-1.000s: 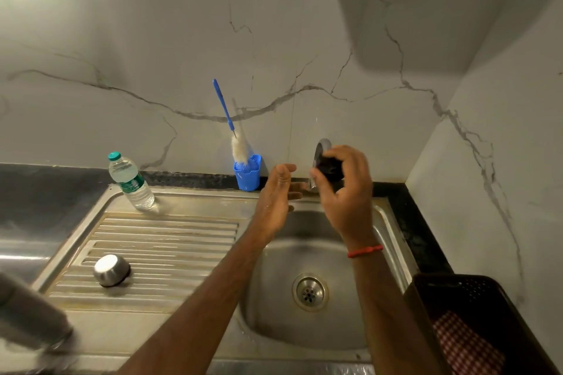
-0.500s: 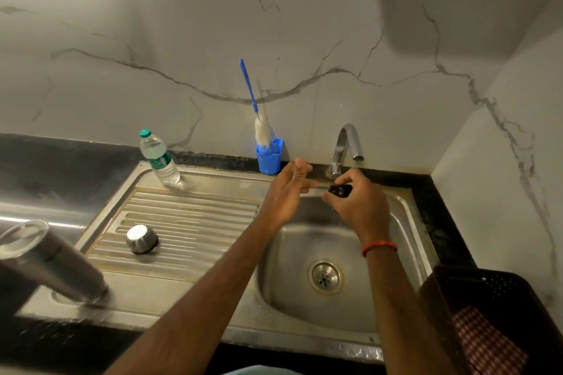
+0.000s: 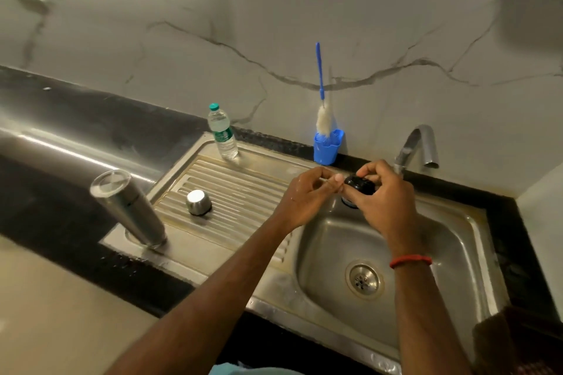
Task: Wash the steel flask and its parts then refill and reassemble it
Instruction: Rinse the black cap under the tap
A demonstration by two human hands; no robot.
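head view, single frame. right hand (image 3: pixel 384 202) is over the back edge of the sink basin (image 3: pixel 457 222), just below and in front of the tap (image 3: pixel 417 146). its grip is closed: fingers and thumb curl round the black flask stopper (image 3: pixel 359 184) and hold it clear of the basin. left hand (image 3: pixel 306 195) sits just beside it, fingers curled, forefinger and thumb tips drawn together right at the stopper's left edge; contact looks likely, but cannot tell whether this grip actually pinches the stopper or only touches it. steel flask body (image 3: pixel 128 207) stands on its base at the front left corner of the drainboard (image 3: pixel 243 186), well apart from both hands; it reads as leaning in the wide-angle view. steel cup lid (image 3: pixel 198 202) rests mouth down on the drainboard ribs, between the flask body and the left hand. plastic water bottle (image 3: pixel 222 134), green cap on, stands upright at the back edge of the drainboard. blue holder (image 3: pixel 328 146) stands against the wall, bottle brush (image 3: pixel 323 119) in it, handle up. no water visible at the tap spout. drain (image 3: pixel 362 280) uncovered. red thread (image 3: pixel 411 260) on the right wrist. black desk (image 3: pixel 76 131) surrounds the sink. dark basket (image 3: pixel 518 344) at lower right, partly cut off.
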